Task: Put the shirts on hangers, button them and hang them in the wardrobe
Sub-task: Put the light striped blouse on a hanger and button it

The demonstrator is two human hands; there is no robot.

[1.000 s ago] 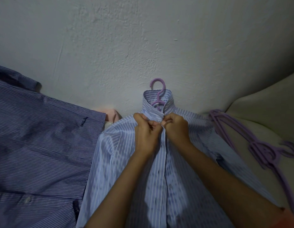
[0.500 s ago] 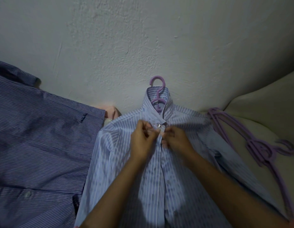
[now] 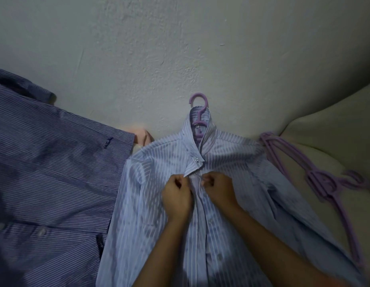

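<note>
Shown: light-blue shirt (image 3: pixel 159 204) w/ white vertical stripes, worn over a lilac hanger (image 3: pixel 198 112); darker blue-violet shirt (image 3: pixel 51 183) w/ fine pale stripes & navy chest motif at left; spare lilac hangers (image 3: pixel 325 183) at right, laid on cream fabric (image 3: pixel 335 141); off-white wall (image 3: pixel 180 48) seen behind.

Dim rough white wall (image 3: pixel 159 59), cream cushion (image 3: pixel 325 131)

Two bare forearms, left hand (image 3: pixel 177 198), right hand (image 3: pixel 220 189), no sleeves showing
</note>
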